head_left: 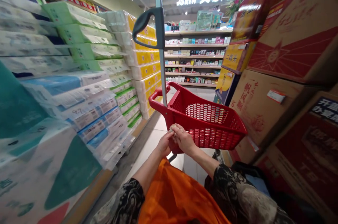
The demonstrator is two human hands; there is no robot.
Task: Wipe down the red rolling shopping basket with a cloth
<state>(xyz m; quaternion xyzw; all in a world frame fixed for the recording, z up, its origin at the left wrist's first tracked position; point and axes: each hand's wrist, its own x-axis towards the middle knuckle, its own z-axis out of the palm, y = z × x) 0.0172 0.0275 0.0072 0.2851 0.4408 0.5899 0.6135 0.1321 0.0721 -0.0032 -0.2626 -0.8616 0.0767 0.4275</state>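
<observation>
A red plastic shopping basket (211, 118) on wheels stands on the aisle floor right before me, its grey pull handle (158, 30) raised upright. Both my hands meet at the basket's near rim. My left hand (164, 143) is curled, its fingers pinched toward a small pale thing I cannot make out. My right hand (184, 138) is closed over the same spot, its fingers pressed together. An orange bag or cloth (174, 196) lies across my lap below my patterned sleeves.
Stacked packs of tissue and toilet paper (79, 86) fill the shelves on the left. Large cardboard cartons (285, 76) are piled on the right. Shelves of skincare bottles (195, 58) close the aisle's far end under a lit sign. The tiled floor (150, 139) runs between.
</observation>
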